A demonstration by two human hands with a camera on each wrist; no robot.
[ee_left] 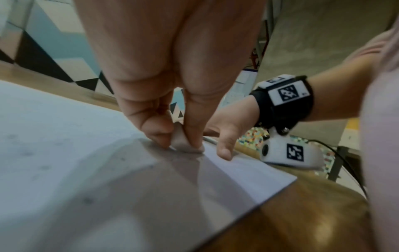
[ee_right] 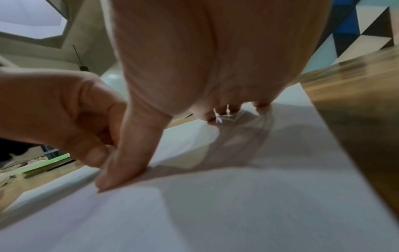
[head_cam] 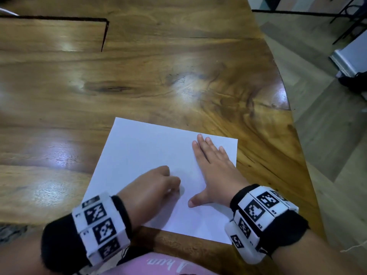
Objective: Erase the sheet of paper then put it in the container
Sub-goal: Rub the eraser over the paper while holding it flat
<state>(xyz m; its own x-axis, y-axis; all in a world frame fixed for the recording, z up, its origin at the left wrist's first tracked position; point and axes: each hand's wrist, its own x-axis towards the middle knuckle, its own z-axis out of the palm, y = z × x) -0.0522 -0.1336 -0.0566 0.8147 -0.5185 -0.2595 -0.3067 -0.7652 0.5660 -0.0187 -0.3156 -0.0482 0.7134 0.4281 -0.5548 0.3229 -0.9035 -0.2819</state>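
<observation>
A white sheet of paper lies flat on the wooden table near its front edge. My left hand pinches a small pale eraser between thumb and fingers and holds it down on the paper near the sheet's middle. Faint grey specks show on the sheet in the left wrist view. My right hand lies flat on the sheet's right side with straight fingers and the thumb spread out, pressing the paper down. No container shows in any view.
The wooden table stretches far and left of the sheet, with a rectangular seam at the back left. Its curved edge runs close to the right of the paper, and floor lies beyond.
</observation>
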